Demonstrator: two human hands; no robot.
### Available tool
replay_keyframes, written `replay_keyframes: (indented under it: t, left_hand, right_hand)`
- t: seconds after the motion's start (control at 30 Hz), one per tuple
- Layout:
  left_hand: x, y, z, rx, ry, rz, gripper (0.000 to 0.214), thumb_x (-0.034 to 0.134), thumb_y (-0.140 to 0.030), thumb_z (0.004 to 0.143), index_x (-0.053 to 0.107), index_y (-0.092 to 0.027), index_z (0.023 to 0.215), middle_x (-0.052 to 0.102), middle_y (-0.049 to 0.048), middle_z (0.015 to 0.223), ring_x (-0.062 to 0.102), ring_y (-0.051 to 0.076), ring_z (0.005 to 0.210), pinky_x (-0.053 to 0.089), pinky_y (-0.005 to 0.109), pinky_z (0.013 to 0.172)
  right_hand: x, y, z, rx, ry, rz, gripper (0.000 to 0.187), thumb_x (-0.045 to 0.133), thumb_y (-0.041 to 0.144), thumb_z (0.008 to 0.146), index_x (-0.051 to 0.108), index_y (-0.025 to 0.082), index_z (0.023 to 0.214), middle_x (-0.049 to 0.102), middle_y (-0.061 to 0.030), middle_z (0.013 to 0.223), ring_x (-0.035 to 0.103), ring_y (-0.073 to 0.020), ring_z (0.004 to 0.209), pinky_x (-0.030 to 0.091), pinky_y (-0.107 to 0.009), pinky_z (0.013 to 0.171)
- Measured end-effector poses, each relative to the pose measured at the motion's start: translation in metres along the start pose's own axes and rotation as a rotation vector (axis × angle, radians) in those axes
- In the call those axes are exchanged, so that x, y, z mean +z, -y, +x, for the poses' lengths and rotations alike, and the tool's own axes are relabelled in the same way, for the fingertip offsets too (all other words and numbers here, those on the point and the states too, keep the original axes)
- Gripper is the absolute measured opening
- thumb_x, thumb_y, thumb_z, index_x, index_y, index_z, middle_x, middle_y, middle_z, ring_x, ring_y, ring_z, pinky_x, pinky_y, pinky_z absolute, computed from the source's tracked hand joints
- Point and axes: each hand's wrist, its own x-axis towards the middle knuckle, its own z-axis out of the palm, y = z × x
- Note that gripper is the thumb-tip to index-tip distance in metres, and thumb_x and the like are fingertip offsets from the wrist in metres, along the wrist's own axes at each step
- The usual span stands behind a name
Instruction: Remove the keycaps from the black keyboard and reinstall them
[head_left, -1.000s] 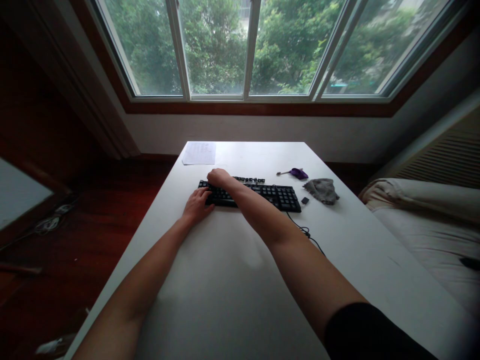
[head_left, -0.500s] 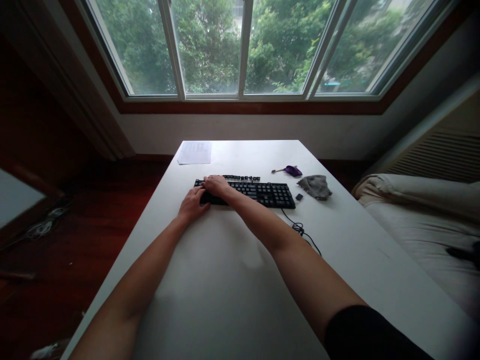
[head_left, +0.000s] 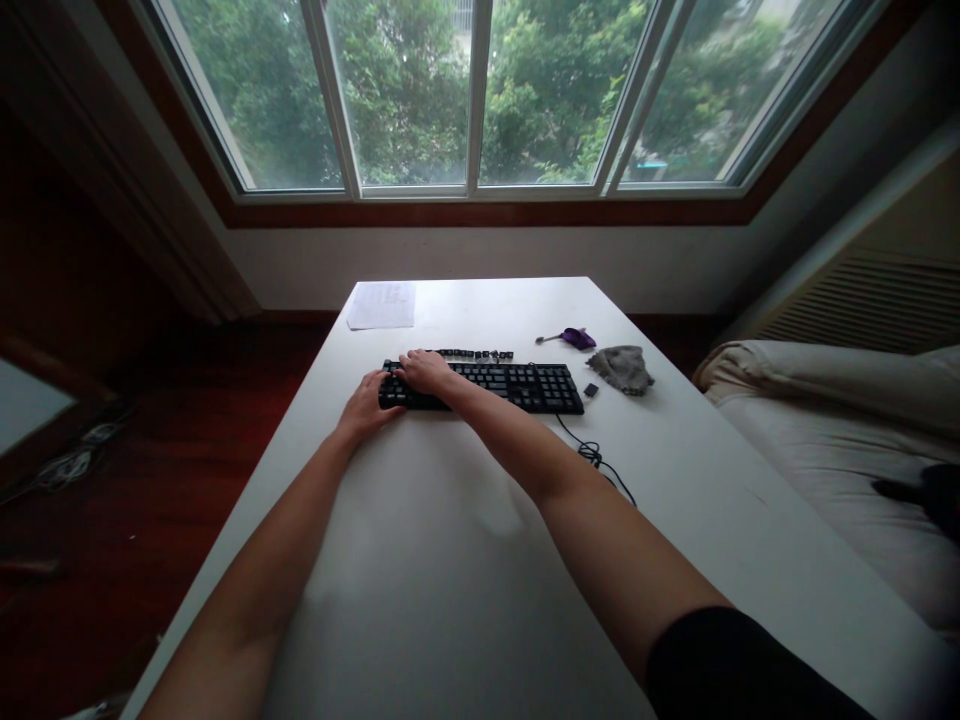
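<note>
A black keyboard (head_left: pixel 510 385) lies on the white table. My left hand (head_left: pixel 366 405) grips its left end, the thumb along the near edge and the fingers at the side. Over the upper left keys is my right hand (head_left: pixel 424 370), its fingers bent down and drawn together. What those fingertips hold, if anything, is too small to make out. Just behind the keyboard several loose keycaps (head_left: pixel 476 354) stand in a row, partly hidden by my right hand.
On the table (head_left: pixel 450 560) a sheet of paper (head_left: pixel 382 305) lies at the back left. Right of the keyboard are a purple object with a brush-like end (head_left: pixel 577 339), a grey cloth (head_left: pixel 622 370), a small dark piece (head_left: pixel 591 390) and a coiled cable (head_left: pixel 591 453). A sofa (head_left: pixel 810 420) stands at the right.
The whole view has shifted slightly, so the scene sits a little farther left. My left hand has moved slightly outward at the keyboard's left end, uncovering more of it; my right hand stays over the upper left keys.
</note>
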Motion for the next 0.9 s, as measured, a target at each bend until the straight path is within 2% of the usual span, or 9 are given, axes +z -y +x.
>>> replay_keyframes:
  t: [0.23,0.33,0.47,0.57,0.73,0.9]
  left_hand:
    - [-0.003,-0.001,-0.002,0.016,-0.025,-0.011,0.074,0.08,-0.042,0.073,0.05,-0.02,0.137,0.05,0.0143,0.144,0.049,0.032,0.136,0.041,0.047,0.117]
    - [-0.003,0.0,-0.002,0.013,-0.027,-0.008,0.073,0.079,-0.042,0.075,0.05,-0.02,0.138,0.049,0.0135,0.145,0.047,0.031,0.138,0.04,0.048,0.118]
    - [-0.004,-0.002,-0.003,0.0,-0.034,-0.014,0.073,0.079,-0.042,0.075,0.05,-0.022,0.138,0.048,0.0122,0.146,0.047,0.031,0.138,0.039,0.048,0.119]
    - [-0.005,-0.003,-0.004,-0.011,-0.03,-0.018,0.073,0.08,-0.043,0.075,0.05,-0.023,0.138,0.047,0.0117,0.147,0.047,0.031,0.138,0.039,0.047,0.119]
    - [-0.005,-0.003,-0.003,-0.02,-0.025,-0.007,0.073,0.079,-0.042,0.075,0.05,-0.023,0.139,0.047,0.0122,0.148,0.046,0.032,0.139,0.039,0.048,0.119]
    - [-0.005,-0.001,-0.002,-0.024,-0.027,-0.011,0.073,0.08,-0.043,0.075,0.05,-0.024,0.139,0.047,0.0117,0.147,0.046,0.032,0.139,0.039,0.049,0.119]
  right_hand:
    - [-0.003,-0.005,-0.001,-0.01,0.004,0.017,0.052,0.029,0.052,0.106,0.064,0.02,0.13,0.066,-0.0128,0.129,0.06,-0.0253,0.12,0.047,-0.033,0.094]
    - [-0.006,-0.019,0.001,0.064,-0.016,0.034,0.051,0.026,0.045,0.108,0.07,0.02,0.12,0.068,-0.0127,0.123,0.06,-0.0237,0.115,0.046,-0.032,0.093]
    - [-0.008,-0.042,0.005,0.19,-0.15,-0.014,0.038,0.041,0.034,0.104,0.071,0.016,0.119,0.065,-0.0173,0.125,0.054,-0.0272,0.119,0.044,-0.036,0.097]
    - [-0.006,-0.052,0.011,0.205,-0.146,-0.002,0.032,0.052,0.031,0.099,0.067,0.02,0.125,0.062,-0.0155,0.129,0.05,-0.0287,0.122,0.042,-0.039,0.1]
    - [0.0,-0.047,0.026,0.133,-0.09,0.008,0.039,0.059,0.032,0.095,0.062,0.023,0.133,0.059,-0.014,0.135,0.047,-0.0295,0.124,0.04,-0.04,0.101]
    - [0.003,-0.037,0.04,0.111,-0.076,-0.007,0.034,0.057,0.026,0.094,0.067,0.022,0.126,0.063,-0.0137,0.129,0.048,-0.0297,0.123,0.038,-0.041,0.101]
